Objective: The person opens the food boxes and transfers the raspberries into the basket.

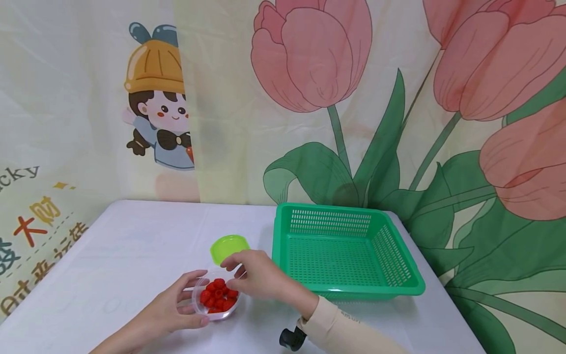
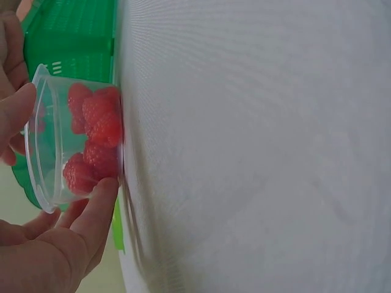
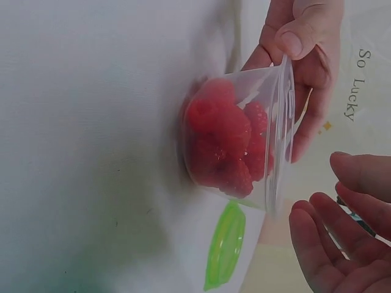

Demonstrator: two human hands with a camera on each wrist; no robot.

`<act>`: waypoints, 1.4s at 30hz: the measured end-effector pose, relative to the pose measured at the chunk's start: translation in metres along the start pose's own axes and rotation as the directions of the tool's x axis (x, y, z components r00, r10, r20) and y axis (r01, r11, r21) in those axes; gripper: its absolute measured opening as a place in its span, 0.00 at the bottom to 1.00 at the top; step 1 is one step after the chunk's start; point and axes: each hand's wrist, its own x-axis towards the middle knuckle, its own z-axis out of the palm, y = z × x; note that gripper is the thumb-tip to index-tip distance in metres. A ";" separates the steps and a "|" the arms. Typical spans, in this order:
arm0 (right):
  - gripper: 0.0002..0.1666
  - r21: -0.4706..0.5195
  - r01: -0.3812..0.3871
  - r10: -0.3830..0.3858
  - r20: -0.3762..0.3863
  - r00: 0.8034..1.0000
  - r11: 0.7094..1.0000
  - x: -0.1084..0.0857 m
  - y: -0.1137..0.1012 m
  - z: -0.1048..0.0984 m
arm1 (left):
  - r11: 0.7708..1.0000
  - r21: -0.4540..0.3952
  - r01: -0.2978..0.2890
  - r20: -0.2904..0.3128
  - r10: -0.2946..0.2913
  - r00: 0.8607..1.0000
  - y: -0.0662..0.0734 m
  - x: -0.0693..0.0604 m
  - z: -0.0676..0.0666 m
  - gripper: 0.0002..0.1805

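A clear plastic tub (image 1: 224,317) stands on the white table with several red raspberries (image 1: 217,295) inside. My left hand (image 1: 170,307) holds the tub from its left side, fingers and thumb spread round the wall and rim. Just over the tub's right rim hovers my right hand (image 1: 261,275), its fingers loosely bent. In the right wrist view, that hand (image 3: 348,238) is apart from the tub and nothing shows between its fingers. A lime-green lid (image 1: 227,247) lies on the table behind the tub, partly hidden by the right hand.
To the right, a large green plastic basket (image 1: 400,275) with slotted sides sits on the white table (image 1: 132,241). A small black object (image 1: 292,339) shows under the right sleeve. A printed cloth with tulips (image 1: 327,54) hangs behind the table.
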 end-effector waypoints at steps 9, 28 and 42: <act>0.20 -0.069 0.029 -0.028 0.022 0.999 0.997 0.000 -0.001 0.002 | 0.999 -0.027 -0.024 0.008 0.024 1.000 -0.001 0.001 0.000 0.55; 0.19 -0.145 0.008 -0.003 0.038 0.999 0.989 0.003 -0.002 0.020 | 0.994 -0.091 -0.067 0.035 0.071 0.997 -0.002 0.000 -0.001 0.54; 0.21 -0.113 -0.001 0.001 0.004 1.000 0.994 0.003 0.006 0.036 | 0.995 -0.091 -0.047 0.041 0.051 0.998 -0.003 0.000 -0.002 0.55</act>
